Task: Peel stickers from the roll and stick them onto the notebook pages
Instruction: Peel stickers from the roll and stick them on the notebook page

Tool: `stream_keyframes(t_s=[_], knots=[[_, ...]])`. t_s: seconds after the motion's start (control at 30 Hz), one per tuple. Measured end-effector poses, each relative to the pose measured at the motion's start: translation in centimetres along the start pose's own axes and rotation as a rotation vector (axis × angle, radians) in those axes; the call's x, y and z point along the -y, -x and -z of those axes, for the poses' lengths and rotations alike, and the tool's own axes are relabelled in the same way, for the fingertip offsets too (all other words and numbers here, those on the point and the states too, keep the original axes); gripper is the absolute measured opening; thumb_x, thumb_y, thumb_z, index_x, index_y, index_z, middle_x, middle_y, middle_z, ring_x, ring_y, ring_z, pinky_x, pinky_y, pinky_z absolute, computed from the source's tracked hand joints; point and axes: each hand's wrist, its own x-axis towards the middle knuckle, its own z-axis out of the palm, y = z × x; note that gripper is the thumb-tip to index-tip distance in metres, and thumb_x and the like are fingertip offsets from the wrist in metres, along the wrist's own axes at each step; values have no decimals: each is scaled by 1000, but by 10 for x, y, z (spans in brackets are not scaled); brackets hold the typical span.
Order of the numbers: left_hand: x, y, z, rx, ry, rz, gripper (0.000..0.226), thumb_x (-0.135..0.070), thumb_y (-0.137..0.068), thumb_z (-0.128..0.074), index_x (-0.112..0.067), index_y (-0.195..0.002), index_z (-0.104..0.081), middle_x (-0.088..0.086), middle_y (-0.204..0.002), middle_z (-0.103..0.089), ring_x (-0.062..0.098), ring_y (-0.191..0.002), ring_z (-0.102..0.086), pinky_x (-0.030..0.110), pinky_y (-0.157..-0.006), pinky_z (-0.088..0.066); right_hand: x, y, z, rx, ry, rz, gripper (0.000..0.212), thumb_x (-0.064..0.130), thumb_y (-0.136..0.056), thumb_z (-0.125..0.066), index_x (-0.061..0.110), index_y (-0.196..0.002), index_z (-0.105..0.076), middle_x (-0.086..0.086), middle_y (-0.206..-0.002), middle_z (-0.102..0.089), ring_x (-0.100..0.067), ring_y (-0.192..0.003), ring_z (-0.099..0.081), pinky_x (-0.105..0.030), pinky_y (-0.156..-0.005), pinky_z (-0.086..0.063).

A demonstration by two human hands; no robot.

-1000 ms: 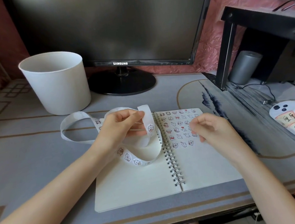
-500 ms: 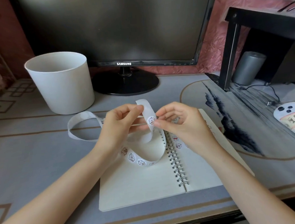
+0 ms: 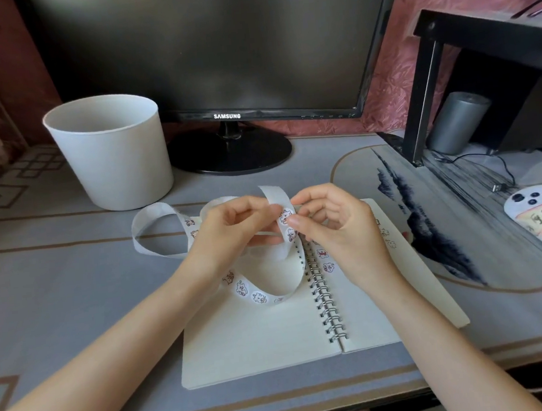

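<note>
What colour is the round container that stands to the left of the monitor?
The container is plain white, with no pattern; the head view shows it clearly.

Left hand [image 3: 232, 228] holds sticker strip [image 3: 272, 290] above open notebook [image 3: 262, 343]; right hand [image 3: 337, 229] pinches a sticker [image 3: 285, 216]. Bucket [image 3: 111, 153], monitor [image 3: 203, 47] behind, on desk [image 3: 57, 289].

The left hand [image 3: 232, 228] and right hand [image 3: 337, 229] are seen uncovered, with fingernails trimmed short. The left forearm [image 3: 111, 344] and right forearm [image 3: 438, 338] are shown bare.
</note>
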Motion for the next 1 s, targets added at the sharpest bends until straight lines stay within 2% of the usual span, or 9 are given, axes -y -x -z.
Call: stream_keyframes(t_s=[0.07,0.17,0.2,0.33,0.6,0.73,1.0], knots=[[0,0,1,10,-22,-4,22,-16,-89,-62,4,-94,-67,24,-90,-68,19,-79,-67,32,-86,-56,-2,0,0,-4,22,3,18,9,-79,-74,22,-88,-66,7,-74,-68,-9,-65,-58,-43,-63,-44],[1,0,2,12,-35,-4,20,-15,-89,-62,3,-93,-69,17,-84,-68,16,-76,-65,27,-79,-57,-4,-1,1,-10,69,10,12,12,-80,-73,21,-85,-68,5,-81,-70,-9,-68,-59,-25,-60,-40],[1,0,2,13,-36,-4,19,-15,-89,-62,2,-93,-70,13,-81,-68,14,-74,-65,24,-75,-57,-4,-1,1,-12,79,11,10,13,-80,-73,21,-84,-69,5,-83,-70,-8,-69,-59,-23,-60,-39],[0,0,1,8,-35,1,17,-13,-88,-62,2,-90,-71,7,-73,-67,11,-67,-64,16,-65,-53,-6,-1,3,-15,58,18,11,12,-80,-74,22,-81,-71,3,-84,-71,-15,-71,-60,-33,-62,-42],[-1,1,0,14,-38,0,17,-13,-88,-63,2,-91,-71,15,-80,-68,13,-70,-65,15,-66,-52,-3,0,1,-28,50,6,12,11,-80,-74,21,-82,-70,8,-78,-71,-15,-67,-61,-43,-59,-48],[-1,0,1,20,-46,-1,19,-16,-87,-63,0,-94,-72,19,-86,-69,14,-74,-65,19,-73,-55,-3,1,-1,-47,30,16,14,8,-79,-74,21,-81,-69,9,-74,-70,-23,-70,-64,-42,-63,-50],[-4,2,0,28,-39,9,20,-15,-87,-63,1,-94,-72,22,-94,-70,15,-78,-65,22,-73,-56,-2,1,-1,-44,25,12,14,6,-79,-73,20,-81,-70,6,-70,-69,-13,-63,-61,-38,-64,-51]])
